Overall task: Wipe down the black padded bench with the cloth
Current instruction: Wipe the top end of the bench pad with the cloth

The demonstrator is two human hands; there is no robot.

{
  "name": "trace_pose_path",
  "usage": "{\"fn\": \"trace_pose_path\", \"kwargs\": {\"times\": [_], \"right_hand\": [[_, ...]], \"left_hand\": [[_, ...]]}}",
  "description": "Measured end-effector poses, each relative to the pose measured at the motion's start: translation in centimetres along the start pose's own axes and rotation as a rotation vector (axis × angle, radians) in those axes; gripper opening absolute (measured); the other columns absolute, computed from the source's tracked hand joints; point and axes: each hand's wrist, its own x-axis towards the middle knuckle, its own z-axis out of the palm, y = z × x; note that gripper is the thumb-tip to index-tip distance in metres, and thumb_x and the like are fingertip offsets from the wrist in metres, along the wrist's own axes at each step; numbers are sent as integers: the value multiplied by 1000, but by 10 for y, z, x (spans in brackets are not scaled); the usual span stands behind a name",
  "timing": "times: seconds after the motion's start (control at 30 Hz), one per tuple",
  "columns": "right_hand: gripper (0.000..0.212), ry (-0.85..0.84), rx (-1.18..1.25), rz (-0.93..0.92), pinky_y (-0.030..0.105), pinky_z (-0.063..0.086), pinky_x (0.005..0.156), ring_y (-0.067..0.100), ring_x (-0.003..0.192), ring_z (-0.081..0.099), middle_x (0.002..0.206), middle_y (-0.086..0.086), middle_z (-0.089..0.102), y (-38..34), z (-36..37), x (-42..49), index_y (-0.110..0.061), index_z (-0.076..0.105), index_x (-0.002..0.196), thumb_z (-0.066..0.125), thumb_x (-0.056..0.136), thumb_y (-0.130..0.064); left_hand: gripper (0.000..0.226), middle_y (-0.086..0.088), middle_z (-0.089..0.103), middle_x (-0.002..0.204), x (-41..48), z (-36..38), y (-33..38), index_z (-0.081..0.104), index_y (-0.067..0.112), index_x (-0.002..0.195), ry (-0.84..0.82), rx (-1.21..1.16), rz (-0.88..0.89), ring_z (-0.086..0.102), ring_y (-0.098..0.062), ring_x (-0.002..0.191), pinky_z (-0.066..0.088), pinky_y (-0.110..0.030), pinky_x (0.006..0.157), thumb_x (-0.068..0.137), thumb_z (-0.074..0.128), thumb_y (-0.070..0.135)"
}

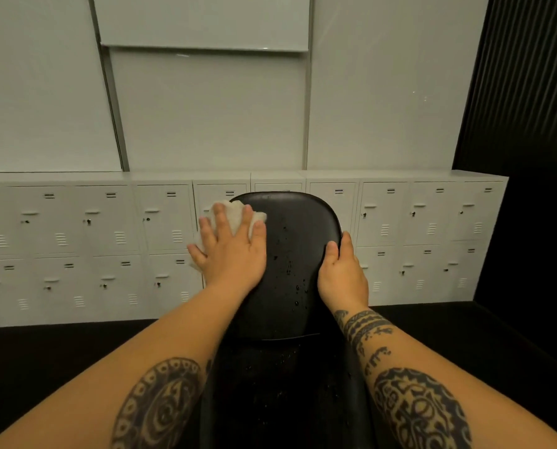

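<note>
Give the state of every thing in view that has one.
bench, wet, water drops down its middle.
cloth, crumpled, pressed against the bench's upper left edge.
left hand, fingers spread flat on the cloth.
right hand, fingers curled round the bench's right edge.
lockers, doors all closed.

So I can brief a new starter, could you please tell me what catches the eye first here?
The black padded bench fills the centre, dotted with droplets. The left hand presses a white cloth on its upper left edge; the right hand grips its right edge. Behind stand white lockers.
</note>
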Motion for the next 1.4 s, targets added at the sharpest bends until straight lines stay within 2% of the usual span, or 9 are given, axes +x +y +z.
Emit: {"fn": "trace_pose_path", "kwargs": {"times": [0.1, 0.23, 0.33, 0.47, 0.57, 0.77, 1.0, 1.27, 1.4], "right_hand": [[56, 24, 12, -14, 44, 35, 109, 30, 135, 45, 156, 2, 39, 4, 2, 2, -35, 15, 158, 20, 105, -52], [53, 43, 61, -6, 45, 36, 109, 27, 132, 47, 152, 2, 45, 10, 3, 4, -39, 17, 157, 21, 106, -49], [52, 54, 93, 3, 46, 41, 106, 26, 125, 51, 145, 3, 51, 12, 4, 6, -41, 20, 156, 24, 104, -46], [51, 56, 93, 0, 44, 41, 103, 29, 123, 53, 144, 6, 53, 11, 6, 4, -41, 22, 155, 25, 104, -45], [51, 54, 94, 4, 43, 40, 103, 29, 124, 52, 144, 6, 52, 10, 4, 1, -41, 22, 156, 25, 105, -45], [51, 51, 98, 13, 44, 41, 105, 28, 123, 52, 143, 5, 53, 9, 3, -1, -41, 20, 156, 25, 106, -47], [52, 49, 81, -3, 46, 42, 106, 27, 124, 52, 144, 4, 52, 13, 7, 4, -41, 18, 157, 23, 105, -47], [52, 55, 69, -21, 44, 38, 107, 29, 130, 48, 151, 3, 46, 12, 6, 1, -38, 19, 157, 23, 105, -46], [52, 43, 68, 6, 44, 37, 107, 30, 130, 48, 150, 4, 47, 8, 3, -4, -40, 19, 157, 23, 106, -47]], "left_hand": [[56, 5, -18, 170, 7, 13, 5, 2, 53, 158, 74, 161, 87, -20, -26, 155, -13, -63, 120, 103, 3, 61], [56, 6, -5, 172, 39, 12, 29, 4, 49, 160, 92, 203, 131, -9, -27, 157, -6, -64, 120, 104, 6, 56], [57, 7, 4, 172, 44, 21, 42, 11, 45, 160, 101, 305, 319, -2, -26, 157, -4, -64, 120, 104, 10, 55], [56, 9, 0, 172, 9, 38, 36, 12, 45, 160, 76, 340, 489, -7, -23, 157, -8, -60, 121, 105, 15, 52], [56, 11, -5, 172, -3, 31, 14, 7, 45, 161, 50, 346, 485, -11, -21, 157, -8, -57, 122, 106, 18, 50], [62, 12, -9, 171, 4, 12, -14, -1, 43, 161, 86, 231, 257, -11, -20, 157, 0, -57, 124, 105, 26, 46], [56, 10, 4, 171, 47, -1, 7, 12, 48, 159, 85, 175, 91, 1, -27, 156, 10, -62, 120, 106, 29, 48], [54, 9, 1, 172, 12, 22, 9, 17, 49, 157, 82, 365, 460, -8, -24, 157, -7, -62, 121, 104, 26, 51], [54, 11, 2, 171, -16, 21, -22, 19, 52, 156, 67, 348, 487, -8, -23, 157, -8, -58, 122, 103, 26, 53]]}}
